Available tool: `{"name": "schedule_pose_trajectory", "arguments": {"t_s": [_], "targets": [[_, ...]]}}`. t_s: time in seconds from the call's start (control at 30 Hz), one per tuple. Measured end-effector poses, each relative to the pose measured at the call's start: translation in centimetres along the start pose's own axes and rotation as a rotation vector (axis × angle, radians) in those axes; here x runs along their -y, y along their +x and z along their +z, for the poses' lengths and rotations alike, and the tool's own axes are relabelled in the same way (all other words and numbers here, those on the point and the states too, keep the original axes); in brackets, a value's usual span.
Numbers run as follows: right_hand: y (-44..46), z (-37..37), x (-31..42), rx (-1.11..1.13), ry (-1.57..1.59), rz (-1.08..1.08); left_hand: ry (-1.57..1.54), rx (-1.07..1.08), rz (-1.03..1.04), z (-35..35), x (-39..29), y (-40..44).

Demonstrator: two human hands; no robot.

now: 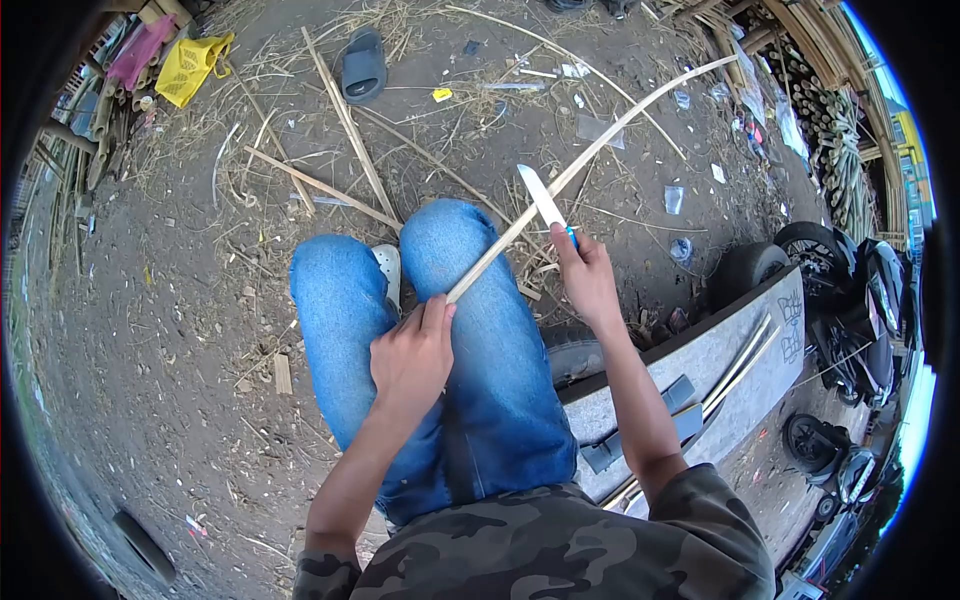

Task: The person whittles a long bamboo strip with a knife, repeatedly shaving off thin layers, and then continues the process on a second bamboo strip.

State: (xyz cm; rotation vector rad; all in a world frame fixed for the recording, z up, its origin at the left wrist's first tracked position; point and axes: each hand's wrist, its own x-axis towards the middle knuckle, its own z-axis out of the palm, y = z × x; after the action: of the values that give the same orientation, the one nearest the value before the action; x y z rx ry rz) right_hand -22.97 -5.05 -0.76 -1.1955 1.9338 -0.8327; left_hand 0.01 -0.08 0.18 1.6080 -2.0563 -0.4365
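Note:
A long pale bamboo strip [599,141] runs diagonally from my lap toward the upper right. Its near end is in my left hand [413,352], whose fingers are closed round it above the jeans [465,262]. My right hand [583,272] is closed on the handle of a knife [541,194] with a light blade and a bit of blue at the handle. The blade points up and left and crosses the strip just beyond my right knee. Where exactly its edge meets the strip is too small to tell.
At the right stands a bench [690,375] with strips and dark grey pieces on it, near a tire [745,272] and motorcycles [868,320]. Bamboo strips [350,130], a grey slipper [363,66] and a yellow bag [190,68] lie ahead on the littered dirt.

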Motion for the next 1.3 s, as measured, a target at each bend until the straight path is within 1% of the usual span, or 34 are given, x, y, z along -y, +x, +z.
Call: {"name": "schedule_pose_trajectory", "arguments": {"t_s": [0.13, 0.17, 0.23, 0.27, 0.33, 0.37, 0.43, 0.47, 0.5, 0.53, 0.6, 0.63, 0.7, 0.73, 0.77, 0.83, 0.9, 0.93, 0.97, 1.03, 1.07, 1.1, 1.13, 1.17, 1.23, 1.27, 1.3], "targets": [[0.2, -0.2, 1.5, 0.013, -0.039, -0.005, 0.033, -0.038, 0.058, 0.5, -0.5, -0.2], [-1.1, 0.8, 1.5, 0.079, -0.063, -0.029, 0.031, -0.044, 0.061, 0.5, -0.6, -0.2], [-4.4, 2.6, 1.5, 0.091, -0.092, -0.158, 0.078, -0.036, 0.052, 0.4, -0.7, -0.3], [-4.1, 2.2, 1.8, 0.091, -0.088, -0.157, 0.081, -0.034, 0.054, 0.4, -0.5, -0.2], [-3.0, 0.4, 2.2, 0.117, -0.080, -0.086, 0.031, -0.101, 0.093, 0.8, -0.2, -0.4], [-1.2, -0.3, 1.6, 0.028, -0.115, -0.074, 0.029, -0.091, 0.093, 0.9, -0.1, -0.6], [1.4, -1.8, 1.5, -0.035, -0.102, -0.019, 0.044, -0.123, 0.137, 0.9, -0.1, -0.4], [1.1, -1.6, 1.7, -0.028, -0.140, 0.001, 0.041, -0.130, 0.140, 0.9, -0.3, -0.4], [0.1, -0.6, 1.9, -0.055, -0.185, -0.043, 0.064, -0.101, 0.111, 0.7, -0.5, -0.5], [-1.9, 0.4, 2.3, 0.088, -0.128, -0.032, 0.087, -0.072, 0.080, 0.6, -0.6, -0.4], [-6.1, 2.3, 2.3, 0.295, -0.163, -0.250, 0.069, -0.090, 0.081, 0.8, -0.4, -0.3], [-6.4, 2.3, 2.7, 0.291, -0.180, -0.233, 0.050, -0.098, 0.088, 0.8, -0.3, -0.4], [-3.6, 1.2, 2.9, 0.200, -0.119, -0.087, 0.022, -0.093, 0.082, 0.9, 0.0, -0.5], [-1.9, 0.3, 2.9, 0.105, -0.118, -0.101, -0.011, -0.103, 0.073, 1.0, 0.0, -0.5], [-0.3, -0.8, 3.6, 0.090, -0.134, -0.008, -0.011, -0.105, 0.079, 0.9, 0.0, -0.5], [0.1, -0.9, 3.8, 0.052, -0.208, -0.015, 0.102, -0.124, 0.144, 0.8, -0.1, -0.4], [-3.6, 1.7, 3.2, 0.142, -0.190, -0.198, 0.067, -0.139, 0.123, 0.9, 0.0, -0.2], [-5.1, 2.4, 3.1, 0.237, -0.201, -0.247, 0.032, -0.132, 0.098, 0.9, 0.1, -0.2], [-4.7, 2.2, 3.3, 0.238, -0.199, -0.246, 0.035, -0.130, 0.099, 0.8, 0.2, -0.1], [-2.8, 1.5, 3.6, 0.148, -0.166, -0.106, -0.113, -0.086, 0.020, 0.8, 0.4, -0.2], [-0.7, 1.1, 3.2, -0.004, -0.139, -0.088, -0.114, -0.077, 0.025, 0.6, 0.3, -0.3], [1.2, 0.5, 2.8, -0.094, -0.060, -0.105, -0.152, -0.036, -0.032, 0.3, 0.2, -0.2], [2.4, 0.3, 2.4, -0.150, -0.089, -0.102, -0.191, 0.000, -0.084, 0.1, 0.0, 0.1], [3.2, 0.2, 2.2, -0.206, -0.117, -0.100, -0.193, -0.006, -0.072, 0.0, -0.1, 0.2], [1.4, 2.0, 1.8, -0.238, -0.099, -0.115, -0.183, 0.044, -0.139, -0.2, -0.1, 0.2], [1.0, 2.6, 0.8, -0.280, -0.104, -0.147, -0.180, 0.033, -0.139, -0.5, 0.1, 0.2], [0.2, 2.4, 1.0, -0.273, -0.104, -0.157, -0.241, 0.053, -0.163, -0.9, 0.4, 0.2]]}}
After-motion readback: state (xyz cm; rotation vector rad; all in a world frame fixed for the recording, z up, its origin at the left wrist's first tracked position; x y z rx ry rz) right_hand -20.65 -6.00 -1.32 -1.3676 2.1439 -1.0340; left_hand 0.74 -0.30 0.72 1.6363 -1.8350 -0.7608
